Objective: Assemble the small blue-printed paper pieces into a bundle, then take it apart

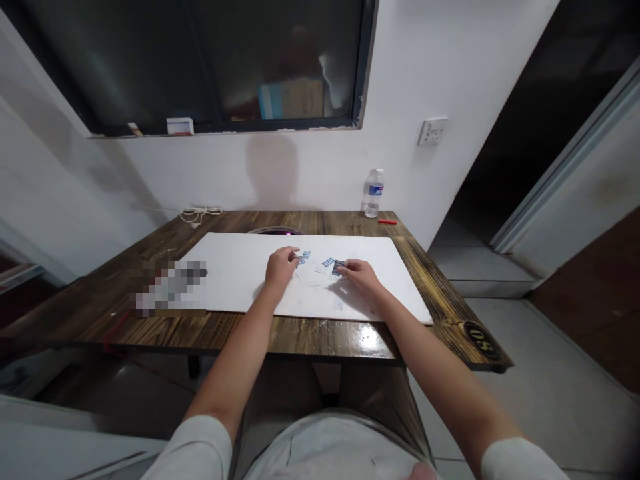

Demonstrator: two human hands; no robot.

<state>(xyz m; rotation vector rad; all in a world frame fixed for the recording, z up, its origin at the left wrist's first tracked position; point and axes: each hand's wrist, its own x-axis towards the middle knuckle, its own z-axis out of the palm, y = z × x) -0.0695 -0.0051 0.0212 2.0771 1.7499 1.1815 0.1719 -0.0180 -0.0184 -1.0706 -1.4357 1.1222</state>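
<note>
A white board [240, 267] lies flat on the dark wooden table. Over its middle, my left hand [283, 265] is closed in a pinch at a small blue-edged piece [301, 260]. Just behind that piece lies a small blue striped piece [307, 254]. My right hand [358, 272] pinches a small dark rectangular piece [337, 267] between thumb and fingers. Another blue striped piece [328, 262] rests on the board beside it, to the left. Thin dark marks or slivers show on the board between my hands; they are too small to tell apart.
A water bottle [373, 193] and a red stick-like object [387, 221] are at the table's back right. A white cable [200, 213] lies at the back left. A blurred-out patch [173, 287] covers something at the board's left edge. Behind the table [430, 280] is a wall.
</note>
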